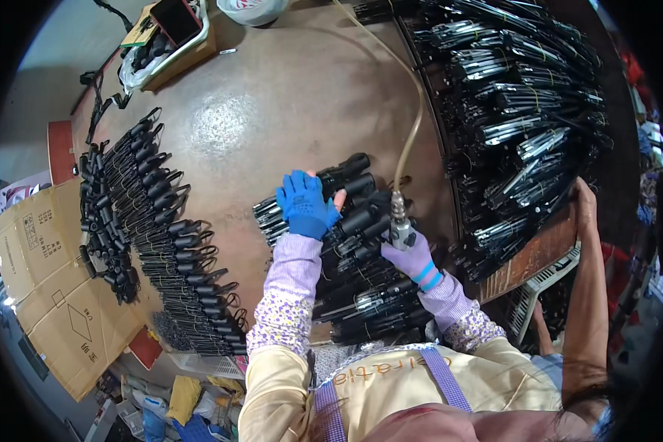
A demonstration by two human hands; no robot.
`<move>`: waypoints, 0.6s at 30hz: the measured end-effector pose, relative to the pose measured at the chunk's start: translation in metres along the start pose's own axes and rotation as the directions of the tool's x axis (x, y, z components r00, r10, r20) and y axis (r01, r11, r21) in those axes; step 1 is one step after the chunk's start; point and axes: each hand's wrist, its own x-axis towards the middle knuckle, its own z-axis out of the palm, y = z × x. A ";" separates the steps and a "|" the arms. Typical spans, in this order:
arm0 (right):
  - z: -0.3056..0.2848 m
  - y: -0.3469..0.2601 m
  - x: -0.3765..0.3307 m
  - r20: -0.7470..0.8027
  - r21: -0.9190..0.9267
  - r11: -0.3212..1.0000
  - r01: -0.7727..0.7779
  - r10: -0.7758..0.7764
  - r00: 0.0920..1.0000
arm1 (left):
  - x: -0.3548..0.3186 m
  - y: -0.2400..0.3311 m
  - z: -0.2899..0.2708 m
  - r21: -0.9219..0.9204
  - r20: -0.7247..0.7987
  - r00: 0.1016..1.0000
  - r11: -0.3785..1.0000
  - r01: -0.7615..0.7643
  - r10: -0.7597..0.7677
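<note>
My left hand point(302, 204) wears a blue glove with the thumb and a fingertip bare. Its fingers lie stretched out across black and silver folded umbrella frames point(269, 215) with black handles. My right hand point(411, 258), in a lilac glove with a blue band, is closed around a silver air-powered hand tool point(400, 230). A pale hose point(414, 136) runs up from this tool. More umbrella frames point(368, 298) lie heaped below and between my hands. The tool's working end and whatever it touches are hidden.
Umbrella frames point(527, 110) are stacked on the right, where another person's hand point(585, 195) touches the pile's edge. Rows of black handles with loops point(188, 243) lie left. A bin point(177, 62) and white bowl point(252, 9) stand at the back of the brown table point(309, 88). Cardboard point(59, 287) leans left.
</note>
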 end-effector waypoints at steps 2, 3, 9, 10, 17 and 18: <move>-0.009 -0.004 0.003 0.005 -0.023 0.999 -0.038 0.038 0.999 | -0.004 0.003 0.002 -0.017 -0.056 0.998 1.000 0.001 -0.002; -0.013 -0.010 0.001 -0.009 -0.020 0.999 -0.039 0.039 0.999 | -0.002 0.005 -0.001 -0.019 -0.068 0.998 1.000 -0.004 0.003; -0.021 -0.004 0.008 0.016 0.092 0.995 0.027 -0.028 0.999 | 0.025 0.008 -0.015 -0.157 -0.018 0.998 0.986 -0.059 0.056; -0.021 -0.004 0.008 0.019 0.094 0.995 0.027 -0.029 0.999 | 0.030 0.013 -0.020 -0.184 -0.074 0.993 0.977 -0.105 0.093; -0.029 -0.002 0.009 0.052 0.130 0.990 0.046 -0.053 0.997 | 0.044 0.041 -0.010 -0.456 0.253 0.967 0.884 0.106 0.014; -0.032 -0.001 0.010 0.049 0.134 0.990 0.041 -0.048 0.998 | 0.047 0.049 -0.011 -0.455 0.258 0.966 0.885 0.104 0.019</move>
